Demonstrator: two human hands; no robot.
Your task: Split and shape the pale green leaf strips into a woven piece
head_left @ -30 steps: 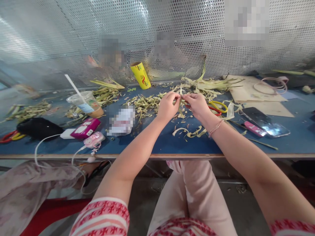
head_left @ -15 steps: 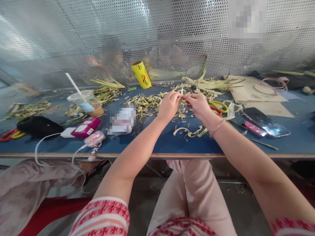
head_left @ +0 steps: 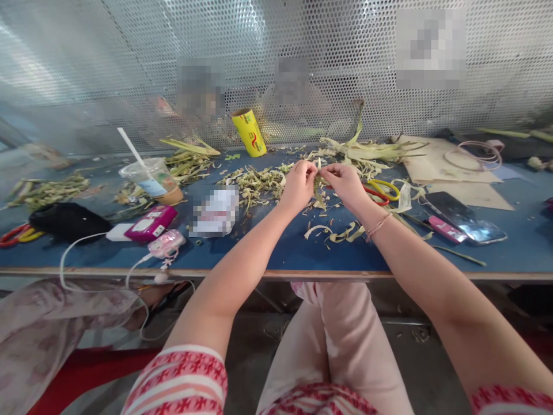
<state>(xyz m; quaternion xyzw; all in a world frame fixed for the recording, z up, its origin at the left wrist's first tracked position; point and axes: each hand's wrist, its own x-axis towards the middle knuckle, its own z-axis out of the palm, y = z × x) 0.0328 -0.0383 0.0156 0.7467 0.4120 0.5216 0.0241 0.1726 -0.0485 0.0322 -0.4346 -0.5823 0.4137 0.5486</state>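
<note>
Strip (head_left: 318, 183) of pale leaf hangs between both sets of fingers, long axis near upright over the bench (head_left: 276, 253), left hand (head_left: 298, 187) and right hand (head_left: 345, 184) pinching it from either side, fingertips nearly touching, scissors (head_left: 382, 190) just right.

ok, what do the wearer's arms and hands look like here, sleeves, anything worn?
Both arms are bare from short sleeves down. The sleeves are red and white with a small cross-like pattern in stripes. The right hand has a thin pinkish bracelet at the wrist. The left hand shows no bracelet. No gloves; I can't make out rings on the fingers.
</note>
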